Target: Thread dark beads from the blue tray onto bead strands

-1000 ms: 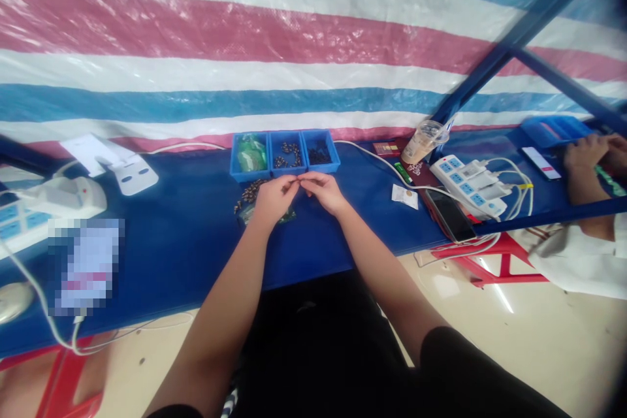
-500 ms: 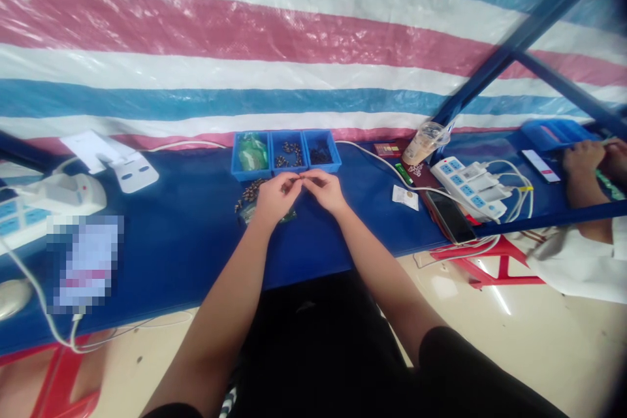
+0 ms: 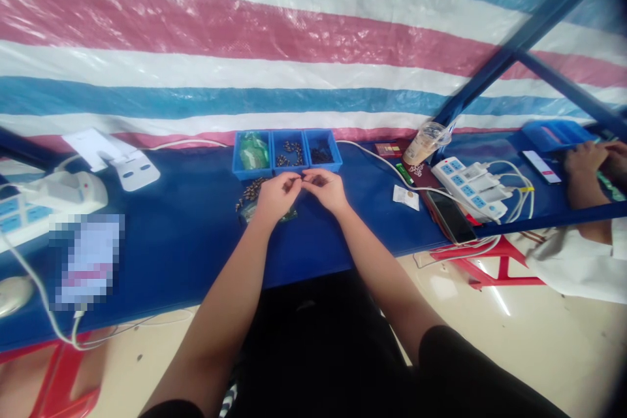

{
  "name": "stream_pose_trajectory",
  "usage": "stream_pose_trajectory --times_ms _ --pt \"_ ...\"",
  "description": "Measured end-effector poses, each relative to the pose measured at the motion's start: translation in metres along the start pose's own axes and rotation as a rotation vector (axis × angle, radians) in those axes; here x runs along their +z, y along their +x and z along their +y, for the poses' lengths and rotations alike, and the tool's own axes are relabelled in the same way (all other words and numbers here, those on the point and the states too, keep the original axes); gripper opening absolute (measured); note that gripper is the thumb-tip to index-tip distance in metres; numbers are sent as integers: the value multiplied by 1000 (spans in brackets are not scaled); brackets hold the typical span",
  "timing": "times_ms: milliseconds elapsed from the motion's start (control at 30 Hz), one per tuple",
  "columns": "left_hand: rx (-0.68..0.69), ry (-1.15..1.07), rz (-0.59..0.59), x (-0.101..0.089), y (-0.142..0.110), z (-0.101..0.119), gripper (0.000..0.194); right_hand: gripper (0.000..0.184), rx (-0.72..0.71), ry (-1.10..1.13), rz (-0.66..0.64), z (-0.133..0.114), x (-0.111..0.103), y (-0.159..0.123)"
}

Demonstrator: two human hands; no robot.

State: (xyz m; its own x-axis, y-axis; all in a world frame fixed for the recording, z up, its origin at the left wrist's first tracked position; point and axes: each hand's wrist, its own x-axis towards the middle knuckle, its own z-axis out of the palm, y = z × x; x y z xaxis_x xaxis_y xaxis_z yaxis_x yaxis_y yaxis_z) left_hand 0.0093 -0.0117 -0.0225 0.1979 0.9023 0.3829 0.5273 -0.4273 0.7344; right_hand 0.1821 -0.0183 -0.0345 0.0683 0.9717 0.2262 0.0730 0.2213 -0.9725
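Observation:
Just in front of a blue three-part tray [image 3: 288, 176], my left hand [image 3: 277, 199] and my right hand [image 3: 327, 192] meet at the fingertips. Both are closed in a pinch; whatever lies between the fingers is too small to make out. The tray's left compartment holds a green plastic bag [image 3: 253, 151]. In the middle one are small dark-and-light parts [image 3: 289, 154], and in the right one small black parts [image 3: 321, 151]. A pile of similar small parts [image 3: 251, 192] lies beside my left hand, and a clear bag [image 3: 249, 211] is partly hidden under that hand.
On the right stand a drink cup [image 3: 425, 144], a power strip [image 3: 467, 186] and a dark phone [image 3: 450, 217]. A co-worker's hands [image 3: 588, 158] are at far right. To the left are a white stand [image 3: 137, 171], another power strip [image 3: 53, 206] and a blurred-out screen [image 3: 88, 261].
My fingertips have shifted very slightly, still together in the same place. The view has tilted a little; the tray and the piles have not visibly changed.

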Motion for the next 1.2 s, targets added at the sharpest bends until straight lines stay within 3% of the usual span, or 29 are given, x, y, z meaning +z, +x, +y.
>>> stream_pose_trajectory --times_ms 200,467,767,933,1100,1200 --pt "-12 -38 66 0 1 -1 23 30 48 73 35 1 0 0" --pt "-42 -50 33 0 1 -1 22 23 59 19 52 -5 2 -1" --pt "-44 -9 47 -2 1 -2 24 38 185 284 260 4 -4 10" --pt "-32 0 54 -2 1 -2 24 56 127 420 267 5 -3 12" --pt "-28 13 63 -3 1 -2 24 28 141 246 366 15 -9 14" --pt "-41 45 113 -5 2 -3 25 17 167 22 270 17 -11 10"
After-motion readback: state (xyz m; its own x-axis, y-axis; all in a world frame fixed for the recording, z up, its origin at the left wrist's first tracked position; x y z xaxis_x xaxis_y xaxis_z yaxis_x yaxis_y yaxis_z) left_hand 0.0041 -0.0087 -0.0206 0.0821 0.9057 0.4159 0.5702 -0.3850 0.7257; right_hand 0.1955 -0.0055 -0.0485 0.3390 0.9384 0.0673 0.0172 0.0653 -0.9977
